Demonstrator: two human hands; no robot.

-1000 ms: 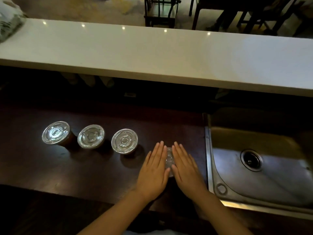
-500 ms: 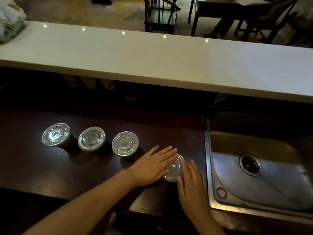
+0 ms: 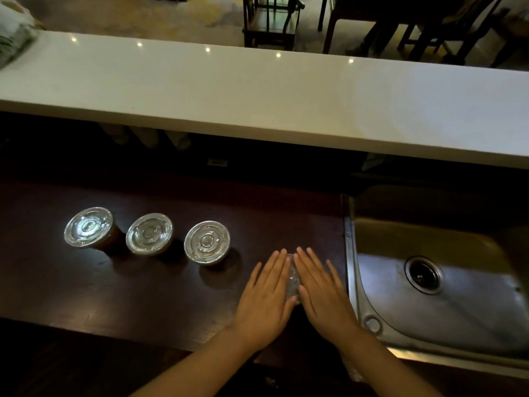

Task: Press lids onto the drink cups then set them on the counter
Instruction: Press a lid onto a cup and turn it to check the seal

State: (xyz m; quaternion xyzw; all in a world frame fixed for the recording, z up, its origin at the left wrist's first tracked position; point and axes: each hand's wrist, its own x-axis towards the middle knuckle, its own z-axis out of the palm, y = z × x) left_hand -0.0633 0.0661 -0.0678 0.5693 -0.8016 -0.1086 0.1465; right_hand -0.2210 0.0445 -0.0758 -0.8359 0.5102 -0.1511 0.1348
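Note:
Three drink cups with clear plastic lids stand in a row on the dark wooden worktop: the left cup (image 3: pixel 88 228), the middle cup (image 3: pixel 149 234) and the right cup (image 3: pixel 206 242). A fourth cup sits to their right, and only a sliver of its clear lid (image 3: pixel 292 279) shows between my hands. My left hand (image 3: pixel 266 299) and my right hand (image 3: pixel 322 293) lie flat, palms down, side by side on that lid. The cup body under them is hidden.
A long white counter (image 3: pixel 257 93) runs across the back, higher than the worktop (image 3: pixel 114 287). A steel sink (image 3: pixel 429 282) with a drain lies right beside my right hand. Dark chairs and a table stand beyond the counter.
Half a second ago my left hand lay angled across the lid and my right hand was at its side. Now both lie flat and parallel on top of the lid.

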